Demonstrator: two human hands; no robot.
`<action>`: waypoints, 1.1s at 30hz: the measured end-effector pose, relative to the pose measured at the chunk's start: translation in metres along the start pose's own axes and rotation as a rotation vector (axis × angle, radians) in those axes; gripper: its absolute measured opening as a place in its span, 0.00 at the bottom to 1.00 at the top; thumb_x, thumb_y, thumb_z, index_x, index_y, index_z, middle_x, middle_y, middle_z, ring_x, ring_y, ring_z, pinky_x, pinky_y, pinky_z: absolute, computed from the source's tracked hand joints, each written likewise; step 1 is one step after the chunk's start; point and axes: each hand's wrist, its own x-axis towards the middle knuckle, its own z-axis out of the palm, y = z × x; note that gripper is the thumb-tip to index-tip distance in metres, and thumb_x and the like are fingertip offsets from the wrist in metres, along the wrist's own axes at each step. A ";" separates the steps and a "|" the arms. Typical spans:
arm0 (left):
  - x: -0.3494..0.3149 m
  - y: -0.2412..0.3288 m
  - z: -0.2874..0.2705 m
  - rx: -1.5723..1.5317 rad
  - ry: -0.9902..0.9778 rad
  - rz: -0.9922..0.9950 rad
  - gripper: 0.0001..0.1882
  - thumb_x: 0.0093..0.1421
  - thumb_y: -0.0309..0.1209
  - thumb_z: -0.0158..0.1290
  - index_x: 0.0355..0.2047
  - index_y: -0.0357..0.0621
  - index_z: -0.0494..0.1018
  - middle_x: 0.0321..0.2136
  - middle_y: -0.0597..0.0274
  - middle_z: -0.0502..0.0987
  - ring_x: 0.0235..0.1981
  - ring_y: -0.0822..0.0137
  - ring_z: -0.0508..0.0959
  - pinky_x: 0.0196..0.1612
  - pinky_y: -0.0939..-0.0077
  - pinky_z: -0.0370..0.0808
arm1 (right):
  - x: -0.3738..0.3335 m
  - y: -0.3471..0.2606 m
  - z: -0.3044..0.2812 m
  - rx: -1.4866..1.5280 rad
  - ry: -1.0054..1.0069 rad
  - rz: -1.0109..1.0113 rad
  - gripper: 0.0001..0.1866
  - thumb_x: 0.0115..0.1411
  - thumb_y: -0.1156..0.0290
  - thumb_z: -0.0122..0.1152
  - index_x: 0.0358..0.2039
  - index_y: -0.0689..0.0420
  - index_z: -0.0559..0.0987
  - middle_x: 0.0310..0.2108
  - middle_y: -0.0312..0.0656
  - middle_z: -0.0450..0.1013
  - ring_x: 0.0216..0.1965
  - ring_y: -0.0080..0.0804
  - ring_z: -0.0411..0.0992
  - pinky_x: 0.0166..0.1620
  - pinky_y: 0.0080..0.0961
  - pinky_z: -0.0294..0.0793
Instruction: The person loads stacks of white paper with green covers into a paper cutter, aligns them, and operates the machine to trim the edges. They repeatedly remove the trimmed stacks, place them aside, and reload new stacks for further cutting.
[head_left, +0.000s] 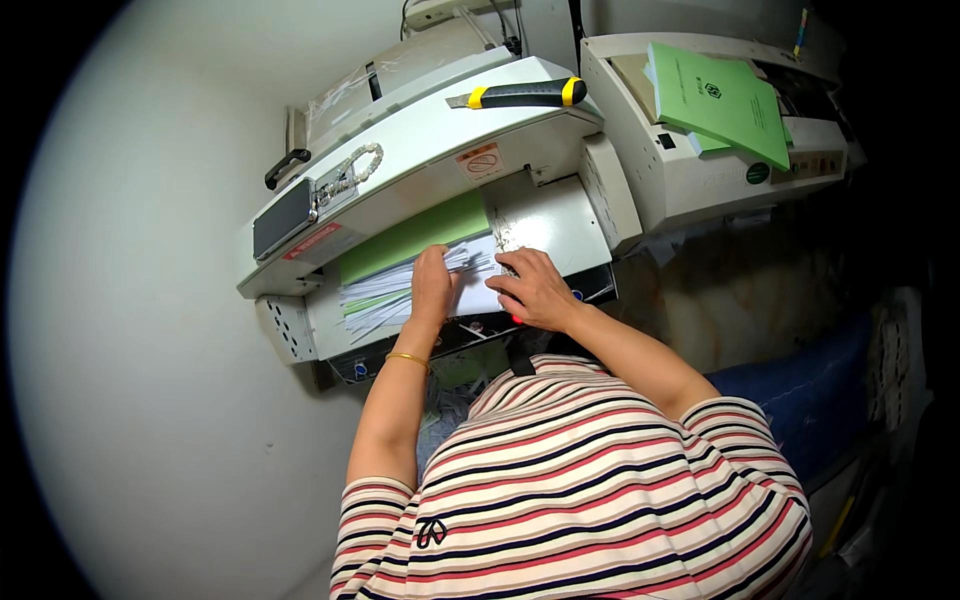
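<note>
A loose bundle of thin white and green paper strips (378, 295) lies on the pale bed of a paper-cutting machine. My left hand (432, 287) is closed on the strips, with some ends showing past its fingers. On the white paper (479, 297) to the right rests my right hand (540, 290). Its fingers are bent and its thumb is apart from them, at the paper's right edge. Behind the strips, a green cover sheet or booklet (420, 236) reaches under the machine's front beam.
The machine's top (420, 130) carries a black-and-yellow utility knife (525, 93) with its blade out, a phone (284, 220) and a beaded strap (352, 172). Green booklets (720, 100) are stacked on another machine (660, 190) at right. A red button (517, 319) sits on the front edge.
</note>
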 end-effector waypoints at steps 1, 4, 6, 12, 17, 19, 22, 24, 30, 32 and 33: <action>-0.001 0.001 -0.003 -0.043 -0.038 -0.096 0.19 0.47 0.21 0.59 0.40 0.36 0.67 0.37 0.43 0.74 0.42 0.43 0.72 0.47 0.54 0.68 | 0.000 0.001 0.000 -0.003 0.006 0.001 0.16 0.49 0.69 0.65 0.41 0.51 0.79 0.50 0.46 0.68 0.53 0.46 0.65 0.59 0.44 0.61; 0.001 -0.002 -0.003 -0.083 0.011 0.026 0.20 0.47 0.22 0.61 0.41 0.37 0.69 0.38 0.45 0.74 0.43 0.44 0.73 0.46 0.56 0.68 | -0.001 0.003 0.001 0.003 0.012 -0.002 0.17 0.49 0.69 0.65 0.41 0.51 0.79 0.50 0.46 0.68 0.53 0.46 0.65 0.59 0.44 0.61; 0.003 0.002 -0.009 -0.008 -0.077 0.144 0.21 0.48 0.27 0.63 0.42 0.38 0.70 0.39 0.48 0.75 0.43 0.47 0.74 0.45 0.58 0.69 | -0.001 0.005 0.001 0.014 0.009 -0.005 0.17 0.49 0.69 0.65 0.42 0.52 0.79 0.50 0.46 0.68 0.53 0.46 0.65 0.59 0.44 0.61; 0.016 0.010 -0.016 0.012 -0.198 0.178 0.21 0.47 0.33 0.67 0.40 0.40 0.73 0.36 0.51 0.77 0.40 0.48 0.75 0.43 0.60 0.70 | -0.002 0.004 0.000 -0.020 -0.011 0.005 0.19 0.48 0.68 0.66 0.43 0.53 0.78 0.51 0.46 0.68 0.54 0.47 0.64 0.59 0.45 0.60; 0.024 0.005 -0.017 0.068 -0.290 0.203 0.19 0.42 0.30 0.68 0.34 0.39 0.74 0.30 0.51 0.76 0.35 0.47 0.75 0.40 0.60 0.71 | -0.003 0.005 0.001 -0.006 -0.017 0.014 0.20 0.48 0.69 0.65 0.44 0.52 0.77 0.52 0.46 0.67 0.55 0.48 0.64 0.60 0.45 0.60; 0.024 0.013 -0.015 0.105 -0.294 0.181 0.18 0.38 0.29 0.68 0.29 0.38 0.73 0.27 0.51 0.74 0.33 0.47 0.74 0.39 0.58 0.71 | -0.003 0.005 0.001 0.000 -0.009 0.020 0.20 0.47 0.70 0.65 0.43 0.52 0.77 0.53 0.45 0.67 0.55 0.47 0.64 0.60 0.44 0.60; 0.018 0.024 -0.015 0.204 -0.234 0.224 0.20 0.36 0.28 0.68 0.29 0.37 0.72 0.30 0.50 0.73 0.35 0.48 0.73 0.39 0.58 0.71 | -0.003 0.005 0.001 0.004 0.006 0.023 0.19 0.47 0.69 0.65 0.43 0.52 0.77 0.55 0.44 0.67 0.55 0.45 0.64 0.60 0.43 0.60; 0.011 0.024 -0.010 0.212 -0.173 0.231 0.22 0.35 0.27 0.68 0.31 0.37 0.72 0.33 0.49 0.73 0.37 0.48 0.73 0.40 0.58 0.70 | -0.003 0.004 0.000 0.001 0.008 0.035 0.19 0.47 0.69 0.65 0.42 0.52 0.78 0.56 0.44 0.67 0.55 0.42 0.64 0.61 0.43 0.60; -0.002 0.008 0.000 0.017 0.016 0.145 0.20 0.45 0.24 0.61 0.39 0.38 0.67 0.34 0.47 0.73 0.37 0.47 0.73 0.42 0.60 0.71 | -0.002 0.003 0.001 -0.029 -0.011 0.027 0.17 0.47 0.70 0.64 0.41 0.51 0.77 0.57 0.41 0.68 0.56 0.39 0.64 0.60 0.40 0.59; -0.004 0.006 0.000 -0.077 0.005 -0.036 0.15 0.53 0.24 0.56 0.39 0.38 0.66 0.33 0.45 0.73 0.34 0.47 0.74 0.40 0.61 0.72 | -0.001 0.003 0.001 -0.055 -0.023 0.021 0.16 0.48 0.69 0.64 0.40 0.51 0.77 0.56 0.40 0.68 0.56 0.39 0.64 0.61 0.40 0.58; -0.005 0.008 -0.001 -0.139 -0.012 -0.167 0.13 0.55 0.25 0.55 0.40 0.38 0.65 0.33 0.44 0.73 0.33 0.47 0.74 0.39 0.61 0.72 | -0.001 0.003 0.001 -0.067 -0.032 0.015 0.16 0.49 0.69 0.63 0.40 0.51 0.77 0.56 0.40 0.69 0.57 0.39 0.64 0.61 0.40 0.58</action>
